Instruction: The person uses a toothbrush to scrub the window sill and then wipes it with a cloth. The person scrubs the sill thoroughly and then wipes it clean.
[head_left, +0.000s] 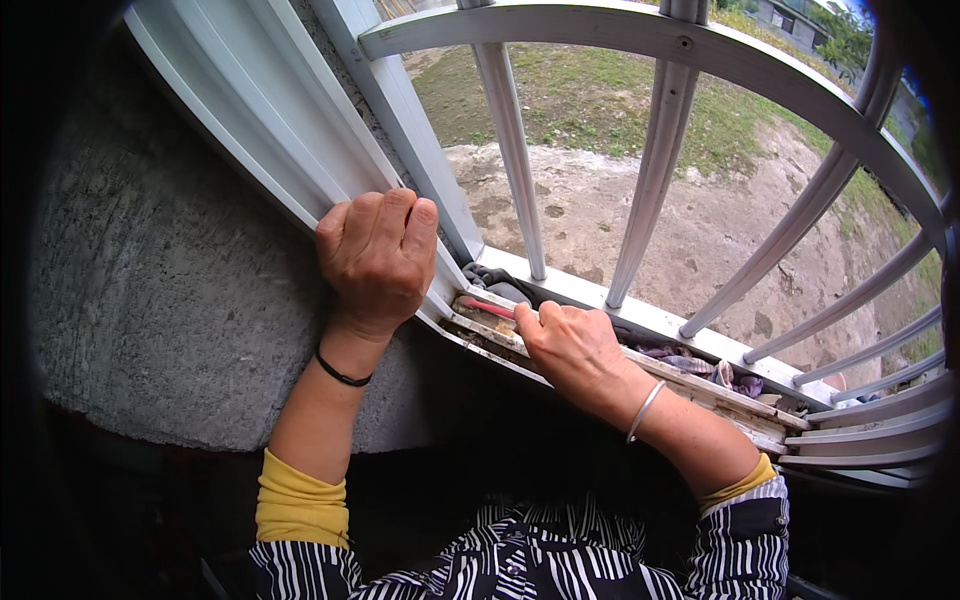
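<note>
My left hand (382, 259) is curled over the edge of the white window frame's side profile (285, 97); its fingertips are hidden behind the edge. A black band circles that wrist. My right hand (574, 349) grips a slim tool with a pink-red handle (491, 307), too covered to name exactly. The tool's exposed end lies at the left corner of the dirty sill track (675, 386), which has brown grime in its grooves. Beside it, a dark grey crumpled cloth (499, 281) is tucked in the corner behind the track.
White metal security bars (649, 172) stand just beyond the track. Several crumpled cloths (694, 365) lie between track and bars at the right. Stacked frame profiles (870, 439) close the right end. A rough concrete wall (172, 300) is at the left, bare ground (570, 217) outside.
</note>
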